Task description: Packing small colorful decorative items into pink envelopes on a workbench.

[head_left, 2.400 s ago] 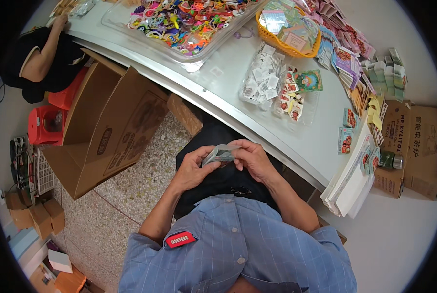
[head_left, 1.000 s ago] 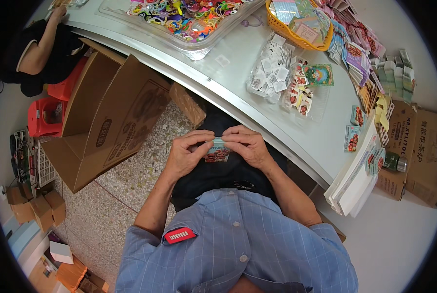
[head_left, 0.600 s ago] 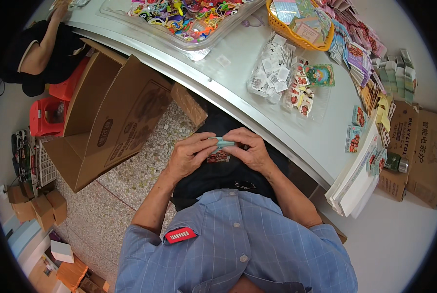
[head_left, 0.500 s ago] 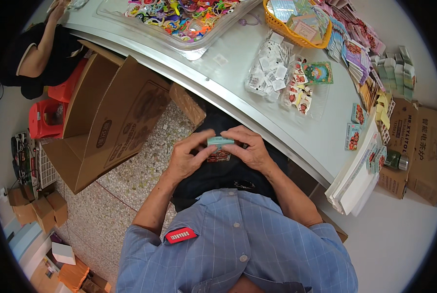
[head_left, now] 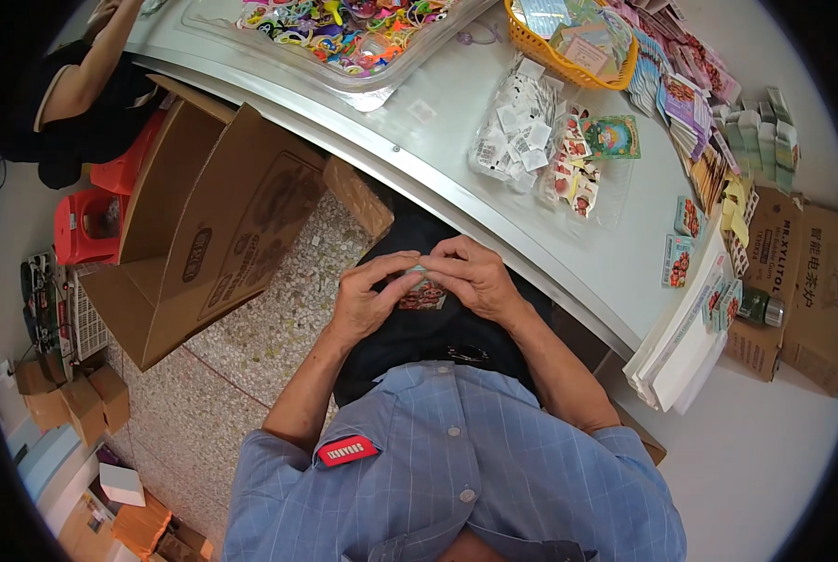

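Gripping a small printed box [head_left: 423, 297] between them, the person's left hand [head_left: 367, 295] and right hand [head_left: 480, 281] meet just off the near edge of the table [head_left: 615, 281], above the dark trousers [head_left: 381, 347]. From where I stand, the left thumb and fingers are narrowed on the box's upper left side, and the right ones pinch near its upper right corner; the fingertips crowd together, so I cannot tell whether the top is fastened or loose. That crowding is where I'd expect trouble: uneven pressure from the two thumbs could crease a wall or bend the upper edge. Should one pinch slacken, the box could slide onto the lap, or perhaps to the speckled floor [head_left: 241, 365] on the near side of the table. A sleeve dragged over the tabletop could snag the clear bag of white labels [head_left: 512, 131] or the sticker bag [head_left: 571, 183] beside it, and a knock might scatter the small teal boxes [head_left: 677, 261] at the table's right end.
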{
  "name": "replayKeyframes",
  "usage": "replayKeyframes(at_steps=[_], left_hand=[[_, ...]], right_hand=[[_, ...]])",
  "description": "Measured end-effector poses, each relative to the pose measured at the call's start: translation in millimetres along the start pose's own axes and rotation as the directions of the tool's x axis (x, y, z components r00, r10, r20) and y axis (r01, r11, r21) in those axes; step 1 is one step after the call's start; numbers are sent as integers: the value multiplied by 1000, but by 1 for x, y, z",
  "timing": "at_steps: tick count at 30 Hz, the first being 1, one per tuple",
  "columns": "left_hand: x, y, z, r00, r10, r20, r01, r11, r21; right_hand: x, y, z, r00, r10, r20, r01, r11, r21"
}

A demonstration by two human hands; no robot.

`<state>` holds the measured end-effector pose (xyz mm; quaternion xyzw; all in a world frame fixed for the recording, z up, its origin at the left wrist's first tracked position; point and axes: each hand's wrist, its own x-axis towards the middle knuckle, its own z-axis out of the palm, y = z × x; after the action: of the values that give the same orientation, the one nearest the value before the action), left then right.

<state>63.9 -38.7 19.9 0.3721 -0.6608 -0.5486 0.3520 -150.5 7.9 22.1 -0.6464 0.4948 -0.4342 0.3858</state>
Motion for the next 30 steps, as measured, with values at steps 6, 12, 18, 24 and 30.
replayKeyframes(at_steps=[6,12,18,24,30], left_hand=[[3,-7,-1,998,-23,65,21,1000,20],[-3,-14,-1,970,-234,67,243,943,-227],[-3,-13,-4,968,-232,91,246,949,-196],[-2,-13,-5,962,-241,129,260,953,-156],[3,13,-2,955,-287,79,297,921,-250]], right_hand=[[-4,3,-2,998,-63,19,65,982,-175],[-3,3,0,999,40,6,-40,997,59],[-3,7,2,991,107,84,-121,975,184],[-9,12,3,980,156,123,-181,957,226],[-23,-17,8,855,514,-66,-456,806,377]])
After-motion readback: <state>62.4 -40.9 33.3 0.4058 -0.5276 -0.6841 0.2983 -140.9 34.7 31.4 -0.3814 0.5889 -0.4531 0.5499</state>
